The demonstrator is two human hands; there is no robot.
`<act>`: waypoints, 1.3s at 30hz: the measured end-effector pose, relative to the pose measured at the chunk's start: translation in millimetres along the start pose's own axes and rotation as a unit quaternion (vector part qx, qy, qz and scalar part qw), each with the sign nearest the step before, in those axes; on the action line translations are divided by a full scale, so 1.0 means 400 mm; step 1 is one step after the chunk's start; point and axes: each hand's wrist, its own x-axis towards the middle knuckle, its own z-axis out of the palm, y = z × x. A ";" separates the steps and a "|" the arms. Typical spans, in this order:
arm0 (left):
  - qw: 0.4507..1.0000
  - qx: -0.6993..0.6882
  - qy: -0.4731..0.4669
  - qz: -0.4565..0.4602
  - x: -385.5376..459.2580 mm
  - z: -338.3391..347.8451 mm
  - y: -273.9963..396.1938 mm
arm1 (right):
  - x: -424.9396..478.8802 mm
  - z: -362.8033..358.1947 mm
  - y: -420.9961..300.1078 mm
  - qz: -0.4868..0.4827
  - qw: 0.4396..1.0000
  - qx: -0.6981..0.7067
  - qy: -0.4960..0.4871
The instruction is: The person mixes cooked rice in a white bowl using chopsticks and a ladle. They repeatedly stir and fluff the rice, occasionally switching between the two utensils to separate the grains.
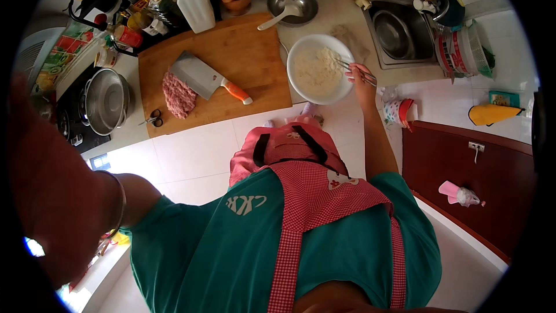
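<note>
My right hand (360, 76) grips a pair of metal chopsticks (345, 65) at the right rim of a white bowl (299, 89). Their tips rest in a pale, lumpy flour mixture (319, 69) inside it. Raised close to the camera at the left, my left hand (56, 178) looks large, dark and blurred. A bangle circles that wrist, and the fingers cannot be made out. Left of the bowl, a wooden cutting board (256, 61) bears a mound of minced meat (177, 95). A cleaver (197, 74) with an orange handle lies flat, its blade against the meat.
Black-handled scissors (154, 118) lie at the board's left edge. Behind the bowl stands a metal bowl (309, 2) with a white spoon (278, 18). A metal pot (106, 102) sits by the stove. The sink (423, 54) is at the right; bottles (195, 2) line the back.
</note>
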 end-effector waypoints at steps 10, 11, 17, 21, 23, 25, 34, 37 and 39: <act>0.998 -0.005 -0.033 0.047 0.042 0.028 -0.005 | -0.011 0.015 -0.004 0.000 1.000 0.005 0.011; 0.998 -0.007 -0.034 0.047 0.042 0.030 -0.007 | -0.013 0.014 -0.003 -0.001 1.000 -0.001 0.008; 0.998 -0.005 -0.034 0.056 0.051 0.036 0.002 | -0.010 0.010 0.011 -0.001 1.000 -0.010 0.009; 0.998 -0.007 -0.030 0.060 0.049 0.042 0.000 | -0.017 0.021 -0.009 0.007 1.000 0.008 0.013; 0.997 -0.009 -0.033 0.063 0.050 0.048 0.005 | -0.016 0.010 -0.005 0.005 1.000 -0.003 0.005; 0.997 -0.012 -0.038 0.063 0.053 0.060 0.007 | -0.019 0.011 -0.005 0.005 1.000 -0.005 -0.002; 0.997 -0.007 -0.033 0.062 0.058 0.064 0.005 | -0.015 0.013 0.002 0.001 1.000 0.011 0.008; 0.997 -0.009 -0.032 0.066 0.064 0.068 0.005 | -0.018 0.010 0.002 -0.001 1.000 0.012 0.006; 0.997 -0.009 -0.031 0.065 0.067 0.071 0.003 | -0.016 0.010 0.004 -0.001 1.000 0.015 0.008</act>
